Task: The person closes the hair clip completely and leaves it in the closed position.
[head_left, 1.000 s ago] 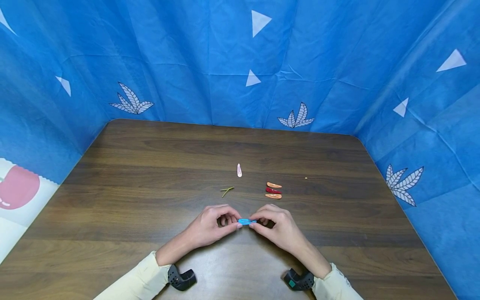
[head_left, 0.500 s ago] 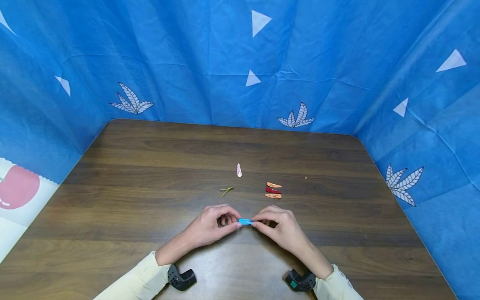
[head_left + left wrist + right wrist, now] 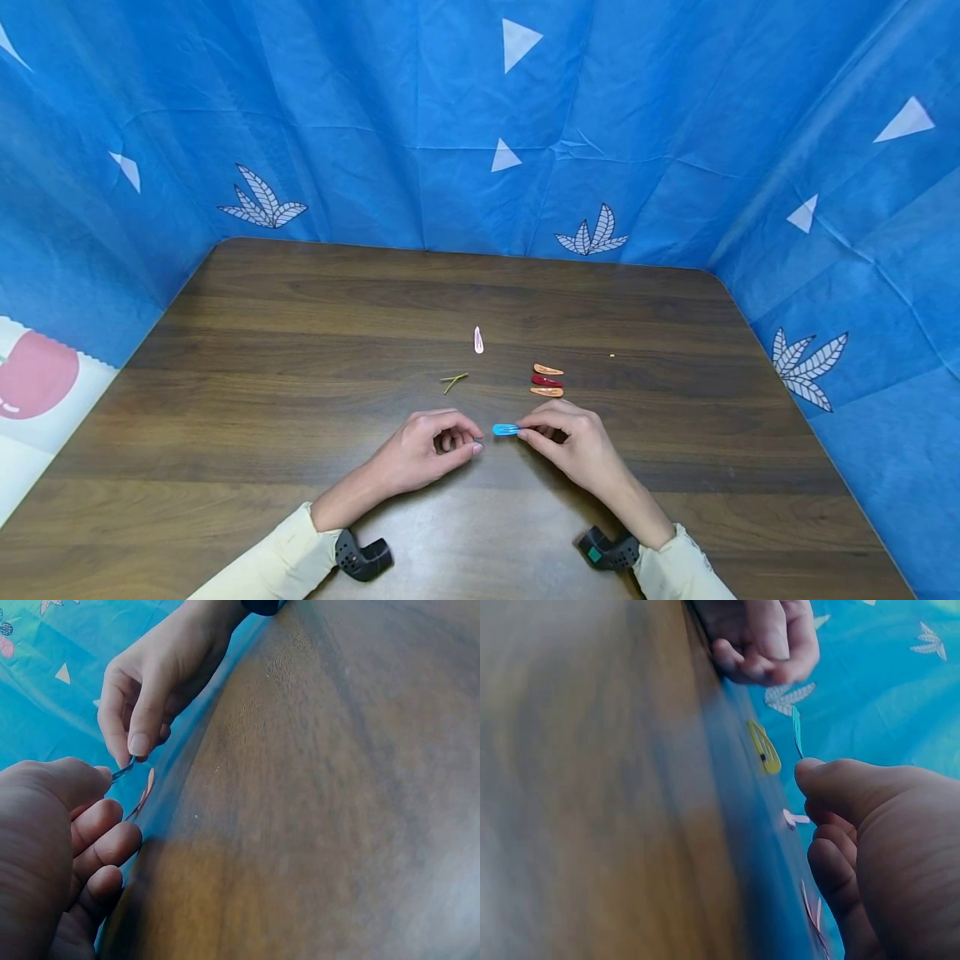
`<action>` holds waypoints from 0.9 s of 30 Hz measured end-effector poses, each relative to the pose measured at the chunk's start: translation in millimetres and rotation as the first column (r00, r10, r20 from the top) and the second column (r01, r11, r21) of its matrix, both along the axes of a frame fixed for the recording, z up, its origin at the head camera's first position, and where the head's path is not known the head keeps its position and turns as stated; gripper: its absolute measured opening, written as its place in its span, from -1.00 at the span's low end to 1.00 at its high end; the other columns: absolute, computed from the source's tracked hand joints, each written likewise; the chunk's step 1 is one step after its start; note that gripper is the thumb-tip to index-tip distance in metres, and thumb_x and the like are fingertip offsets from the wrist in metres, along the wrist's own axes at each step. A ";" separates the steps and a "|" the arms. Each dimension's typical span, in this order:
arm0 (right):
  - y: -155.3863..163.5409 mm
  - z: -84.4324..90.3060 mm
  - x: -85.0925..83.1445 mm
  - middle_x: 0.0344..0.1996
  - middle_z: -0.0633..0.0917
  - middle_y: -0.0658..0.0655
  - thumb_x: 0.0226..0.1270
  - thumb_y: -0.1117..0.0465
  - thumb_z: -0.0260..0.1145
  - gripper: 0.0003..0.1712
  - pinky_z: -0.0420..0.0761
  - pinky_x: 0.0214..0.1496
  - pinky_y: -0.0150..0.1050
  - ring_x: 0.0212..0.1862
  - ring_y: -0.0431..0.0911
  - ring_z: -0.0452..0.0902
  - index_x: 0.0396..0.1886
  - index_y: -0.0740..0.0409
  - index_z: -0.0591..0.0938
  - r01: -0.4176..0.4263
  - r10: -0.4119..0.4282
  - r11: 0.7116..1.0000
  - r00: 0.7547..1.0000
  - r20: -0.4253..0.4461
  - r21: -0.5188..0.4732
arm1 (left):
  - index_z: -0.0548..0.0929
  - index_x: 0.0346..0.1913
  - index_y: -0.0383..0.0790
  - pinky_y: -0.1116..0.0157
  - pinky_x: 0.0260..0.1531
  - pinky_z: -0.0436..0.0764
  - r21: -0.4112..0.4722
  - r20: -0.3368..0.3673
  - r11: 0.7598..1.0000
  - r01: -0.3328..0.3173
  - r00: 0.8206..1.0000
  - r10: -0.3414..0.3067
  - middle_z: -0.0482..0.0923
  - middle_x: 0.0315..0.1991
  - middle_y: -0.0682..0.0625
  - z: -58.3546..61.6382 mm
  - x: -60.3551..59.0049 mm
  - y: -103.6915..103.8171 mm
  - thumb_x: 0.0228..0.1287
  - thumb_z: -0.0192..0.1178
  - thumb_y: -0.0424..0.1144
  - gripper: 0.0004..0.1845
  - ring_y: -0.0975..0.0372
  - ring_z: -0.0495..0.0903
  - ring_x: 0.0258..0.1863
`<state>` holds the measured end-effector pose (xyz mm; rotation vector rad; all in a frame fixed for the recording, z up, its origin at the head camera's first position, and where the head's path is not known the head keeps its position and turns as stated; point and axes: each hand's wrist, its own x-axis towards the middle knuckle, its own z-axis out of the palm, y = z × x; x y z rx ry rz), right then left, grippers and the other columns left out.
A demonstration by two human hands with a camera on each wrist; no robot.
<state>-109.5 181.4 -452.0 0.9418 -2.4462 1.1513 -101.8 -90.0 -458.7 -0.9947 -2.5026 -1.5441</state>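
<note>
While the right hand pinches one end of a blue clip just above the table, the left hand rests beside it, fingers curled, holding nothing. Clip tip: close to the left fingertips, apart from them. Beyond the hands: three clips, orange, red, orange, side by side; green clip; pink clip.

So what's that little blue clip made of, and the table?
The blue clip, pinched by the right hand, looks like thin painted metal: flat and evenly bright, though plastic is possible. The table looks like dark wood or wood-look laminate: grain streaks with a soft sheen.
</note>
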 end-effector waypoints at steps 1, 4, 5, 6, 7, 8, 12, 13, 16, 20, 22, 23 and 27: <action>1.6 0.2 -1.0 -0.28 0.76 -0.11 0.16 0.34 0.59 -0.79 0.60 -0.36 -0.47 -0.37 -0.33 0.56 -0.22 0.01 0.82 0.013 -0.012 1.000 1.000 -0.005 0.006 | 0.75 -0.18 -0.06 0.43 -0.43 0.60 -0.001 0.000 1.000 0.001 1.000 -0.001 0.63 -0.39 0.20 0.0 0.0 0.0 0.30 0.41 -0.31 -0.90 0.47 0.54 -0.42; 6.4 0.5 -3.4 -0.28 0.77 -0.11 0.14 0.35 0.60 -0.77 0.59 -0.35 -0.47 -0.37 -0.33 0.55 -0.22 0.01 0.83 0.049 -0.049 0.999 0.999 -0.010 0.021 | 0.74 -0.18 -0.05 0.43 -0.43 0.60 -0.005 -0.002 1.000 0.004 1.000 -0.004 0.64 -0.39 0.20 -0.2 -0.2 -0.1 0.31 0.40 -0.31 -0.91 0.47 0.53 -0.42; 8.0 0.7 -4.2 -0.28 0.76 -0.12 0.14 0.34 0.60 -0.77 0.58 -0.36 -0.47 -0.37 -0.33 0.55 -0.22 0.00 0.83 0.063 -0.063 0.998 0.998 -0.015 0.028 | 0.74 -0.18 -0.04 0.43 -0.43 0.60 -0.006 -0.001 1.000 0.005 1.000 -0.005 0.64 -0.39 0.20 0.0 -0.2 -0.2 0.31 0.40 -0.31 -0.91 0.46 0.54 -0.41; 9.7 0.5 -5.2 -0.29 0.76 -0.13 0.13 0.34 0.60 -0.76 0.57 -0.37 -0.47 -0.38 -0.34 0.54 -0.22 -0.01 0.83 0.077 -0.076 0.996 0.997 -0.023 0.035 | 0.74 -0.18 -0.04 0.43 -0.42 0.60 -0.008 0.000 1.000 0.006 1.000 -0.006 0.64 -0.38 0.20 0.1 -0.2 -0.2 0.32 0.39 -0.31 -0.91 0.46 0.54 -0.41; 11.2 0.3 -6.0 -0.29 0.76 -0.14 0.13 0.34 0.60 -0.76 0.56 -0.39 -0.47 -0.39 -0.34 0.53 -0.22 -0.02 0.83 0.090 -0.089 0.995 0.996 -0.026 0.039 | 0.74 -0.18 -0.04 0.43 -0.42 0.60 -0.009 0.002 1.000 0.006 1.000 -0.006 0.64 -0.38 0.20 0.2 -0.2 -0.3 0.32 0.39 -0.31 -0.91 0.46 0.54 -0.41; 12.7 0.2 -6.9 -0.30 0.76 -0.15 0.14 0.34 0.60 -0.76 0.54 -0.40 -0.47 -0.39 -0.34 0.51 -0.22 -0.03 0.83 0.101 -0.100 0.994 0.995 -0.025 0.041 | 0.74 -0.18 -0.04 0.43 -0.42 0.60 -0.011 0.003 1.000 0.006 1.000 -0.005 0.64 -0.38 0.20 0.3 0.0 -0.3 0.32 0.39 -0.31 -0.91 0.46 0.54 -0.41; 18.3 -1.1 -9.9 -0.31 0.74 -0.17 0.15 0.32 0.60 -0.76 0.48 -0.45 -0.45 -0.42 -0.33 0.46 -0.22 -0.06 0.83 0.147 -0.146 0.987 0.989 -0.019 0.059 | 0.74 -0.19 -0.04 0.43 -0.41 0.60 -0.016 0.010 1.000 0.002 1.000 -0.002 0.64 -0.38 0.20 0.8 0.3 -0.2 0.32 0.39 -0.31 -0.91 0.46 0.54 -0.40; 19.5 -1.0 -10.4 -0.31 0.74 -0.18 0.16 0.31 0.59 -0.76 0.47 -0.46 -0.44 -0.43 -0.34 0.46 -0.21 -0.07 0.83 0.155 -0.155 0.986 0.988 -0.009 0.062 | 0.74 -0.19 -0.04 0.43 -0.41 0.60 -0.017 0.009 1.000 0.001 1.000 -0.001 0.64 -0.38 0.20 0.8 0.4 -0.1 0.32 0.39 -0.32 -0.91 0.46 0.53 -0.40; 23.6 -2.0 -12.5 -0.31 0.74 -0.17 0.17 0.31 0.59 -0.77 0.48 -0.46 -0.44 -0.43 -0.34 0.46 -0.22 -0.08 0.83 0.177 -0.177 0.982 0.984 -0.005 0.071 | 0.75 -0.20 -0.04 0.44 -0.41 0.60 -0.022 0.010 1.000 -0.001 1.000 0.001 0.63 -0.39 0.20 0.9 0.4 -0.1 0.32 0.39 -0.32 -0.91 0.47 0.53 -0.41; 28.8 -2.9 -15.9 -0.30 0.75 -0.14 0.18 0.32 0.58 -0.79 0.50 -0.45 -0.44 -0.44 -0.33 0.47 -0.24 -0.06 0.82 0.194 -0.192 0.978 0.981 -0.032 0.077 | 0.75 -0.19 -0.05 0.44 -0.42 0.60 -0.028 0.016 1.000 -0.002 1.000 0.003 0.63 -0.39 0.21 1.2 0.5 -0.2 0.32 0.38 -0.31 -0.92 0.46 0.53 -0.41; 30.7 -2.8 -17.1 -0.31 0.75 -0.12 0.17 0.32 0.58 -0.80 0.49 -0.45 -0.44 -0.45 -0.33 0.46 -0.25 -0.04 0.82 0.208 -0.205 0.975 0.978 -0.041 0.084 | 0.75 -0.19 -0.06 0.43 -0.41 0.60 -0.030 0.019 1.000 -0.002 1.000 0.003 0.63 -0.38 0.21 1.4 0.6 -0.2 0.32 0.38 -0.31 -0.92 0.46 0.53 -0.41; 31.4 -2.6 -17.5 -0.31 0.75 -0.11 0.17 0.32 0.58 -0.81 0.50 -0.45 -0.44 -0.45 -0.33 0.46 -0.25 -0.03 0.82 0.214 -0.211 0.973 0.976 -0.045 0.088 | 0.75 -0.19 -0.07 0.43 -0.42 0.60 -0.030 0.020 1.000 -0.002 1.000 0.002 0.63 -0.38 0.21 1.5 0.6 -0.2 0.33 0.38 -0.31 -0.93 0.47 0.53 -0.41; 32.9 -1.3 -17.7 -0.32 0.75 -0.10 0.17 0.31 0.59 -0.82 0.49 -0.46 -0.43 -0.45 -0.34 0.45 -0.25 0.00 0.82 0.239 -0.236 0.964 0.971 -0.037 0.116 | 0.76 -0.18 -0.08 0.43 -0.42 0.59 -0.032 0.014 0.999 -0.003 1.000 0.003 0.64 -0.38 0.21 1.9 0.6 -0.4 0.33 0.37 -0.32 -0.93 0.47 0.52 -0.41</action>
